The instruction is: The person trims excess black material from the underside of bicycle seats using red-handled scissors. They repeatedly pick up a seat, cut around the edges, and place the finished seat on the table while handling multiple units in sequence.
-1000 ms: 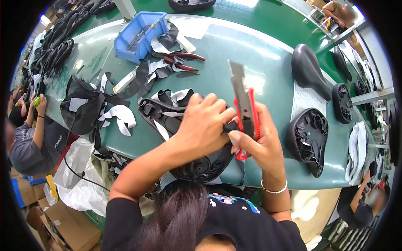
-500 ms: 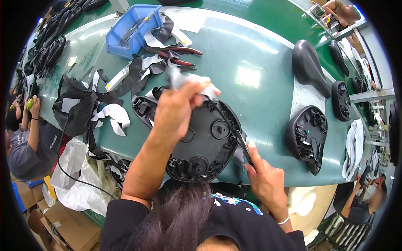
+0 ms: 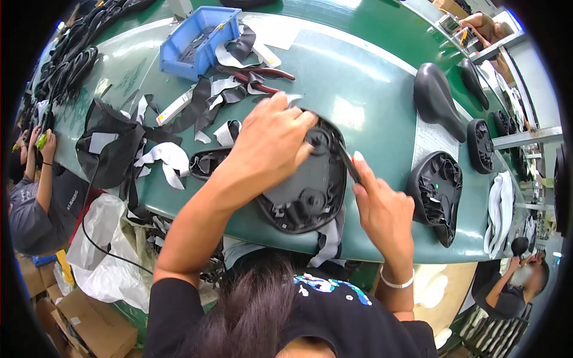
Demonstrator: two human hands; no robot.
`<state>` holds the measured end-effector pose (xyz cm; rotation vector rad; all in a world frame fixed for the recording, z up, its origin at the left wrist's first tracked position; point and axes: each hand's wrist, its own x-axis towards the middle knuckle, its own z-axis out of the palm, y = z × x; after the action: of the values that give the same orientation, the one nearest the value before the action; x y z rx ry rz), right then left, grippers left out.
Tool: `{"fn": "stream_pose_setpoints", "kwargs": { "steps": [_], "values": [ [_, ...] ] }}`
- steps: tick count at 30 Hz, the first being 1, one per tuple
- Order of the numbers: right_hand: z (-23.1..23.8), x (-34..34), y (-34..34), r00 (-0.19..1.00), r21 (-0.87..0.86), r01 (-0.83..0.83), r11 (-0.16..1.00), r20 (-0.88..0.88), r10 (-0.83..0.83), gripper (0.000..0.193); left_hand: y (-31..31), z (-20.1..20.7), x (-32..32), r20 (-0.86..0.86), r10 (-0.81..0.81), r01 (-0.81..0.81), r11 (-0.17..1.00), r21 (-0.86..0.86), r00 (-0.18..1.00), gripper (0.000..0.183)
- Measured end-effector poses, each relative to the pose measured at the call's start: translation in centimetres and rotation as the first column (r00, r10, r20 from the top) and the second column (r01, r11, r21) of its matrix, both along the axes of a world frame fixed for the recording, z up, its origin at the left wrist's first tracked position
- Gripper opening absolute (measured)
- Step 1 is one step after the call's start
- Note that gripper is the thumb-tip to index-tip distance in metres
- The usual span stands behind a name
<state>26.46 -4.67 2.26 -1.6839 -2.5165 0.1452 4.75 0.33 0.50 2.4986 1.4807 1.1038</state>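
The upturned bicycle seat point(image 3: 295, 185) lies on the bench point(image 3: 382, 125) between the person's hands, its long axis running across the body, narrow nose to the left, broad end to the right. The left hand point(image 3: 270, 136), the nearer, reaches over it, clenched on a pale strip point(image 3: 294, 98) at the far rim. The right hand point(image 3: 385, 210) grips a knife point(image 3: 351, 166) beside the broad end.
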Motion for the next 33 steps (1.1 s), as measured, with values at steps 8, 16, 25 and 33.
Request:
{"fn": "stream_pose_setpoints", "kwargs": {
  "steps": [8,16,25,33],
  "values": [
    [1.0,0.3,-3.0,0.986,0.001,-0.085,0.996,0.144,0.084,0.052,2.5,-2.5,-2.4,0.784,0.388,0.034,0.887,-0.46,0.485,0.028],
    [2.5,1.8,9.0,0.81,-0.102,-0.57,0.815,0.095,0.578,0.047,-6.5,-0.9,-2.5,0.933,0.203,0.448,0.834,-0.324,0.296,0.051],
    [3.5,5.2,-2.0,0.953,-0.132,-0.233,0.964,0.168,0.253,0.055,-4.0,5.4,-15.6,0.946,-0.151,0.557,0.777,0.292,-0.286,0.044],
    [5.0,2.2,1.0,0.927,-0.085,-0.251,0.964,0.266,0.264,0.044,1.5,0.6,-7.1,-0.108,0.276,-0.285,0.954,-0.09,0.955,0.044]
  ]
}}
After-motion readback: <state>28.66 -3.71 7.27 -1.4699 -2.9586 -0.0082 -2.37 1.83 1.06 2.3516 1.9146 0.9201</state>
